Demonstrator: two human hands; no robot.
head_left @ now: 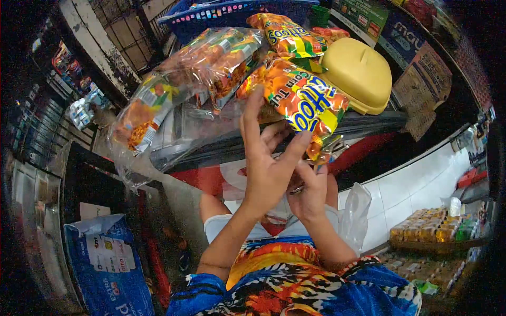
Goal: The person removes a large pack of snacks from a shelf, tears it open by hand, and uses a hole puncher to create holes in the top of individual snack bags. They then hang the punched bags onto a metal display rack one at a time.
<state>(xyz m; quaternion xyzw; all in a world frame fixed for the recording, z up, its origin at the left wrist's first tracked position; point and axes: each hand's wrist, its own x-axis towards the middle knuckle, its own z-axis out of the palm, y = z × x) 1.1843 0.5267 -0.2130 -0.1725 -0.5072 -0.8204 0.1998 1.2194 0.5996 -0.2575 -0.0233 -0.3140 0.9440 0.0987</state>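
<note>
An orange and yellow snack packet (300,100) lies tilted in front of me, over the dark edge of a seat or counter. My left hand (263,163) is at its lower left side, fingers spread, with the thumb by the packet's lower edge. Below the packet's lower corner is my right hand (311,189), its fingers curled around something too small to make out. Beyond it rests another snack packet (290,37). A clear plastic bag (184,79) holding several similar packets spreads out to the left.
A yellow lidded container (358,73) sits right of the packets, with a blue basket (211,18) behind. A blue sack (108,263) stands at lower left. Several bottled drinks (432,225) are stacked at right. A clear plastic bag (356,216) hangs near my right forearm.
</note>
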